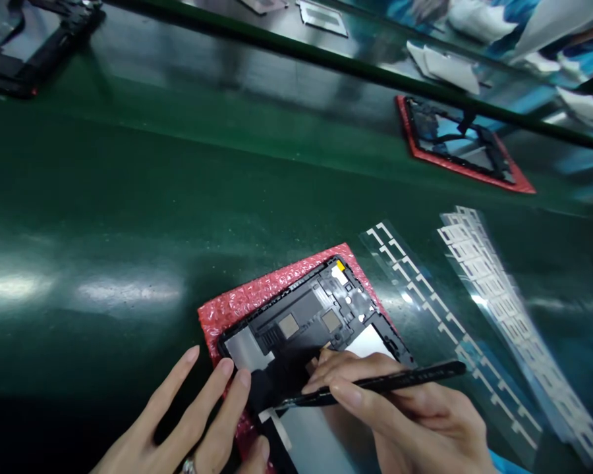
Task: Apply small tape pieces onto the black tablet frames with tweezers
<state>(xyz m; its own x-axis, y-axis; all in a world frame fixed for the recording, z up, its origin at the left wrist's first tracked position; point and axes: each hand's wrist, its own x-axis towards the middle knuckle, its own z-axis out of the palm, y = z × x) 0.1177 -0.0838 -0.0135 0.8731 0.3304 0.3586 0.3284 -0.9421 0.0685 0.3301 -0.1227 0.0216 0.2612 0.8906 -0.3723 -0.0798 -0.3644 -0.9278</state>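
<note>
The black tablet frame (316,322) lies on a red bubble-wrap pad (247,306), and inside the frame sit a dark inner plate (301,322) with two small gold squares. The right hand (395,411) is closed around a thin black spudger (400,380), with its tip over the frame. The left hand (178,421) has open, spread fingers (227,367), and their tips rest on the frame. Right of the pad lie two clear sheets (479,322) of white strips. Far beyond the pad is a second tablet frame (454,135) on a red sheet (467,168).
</note>
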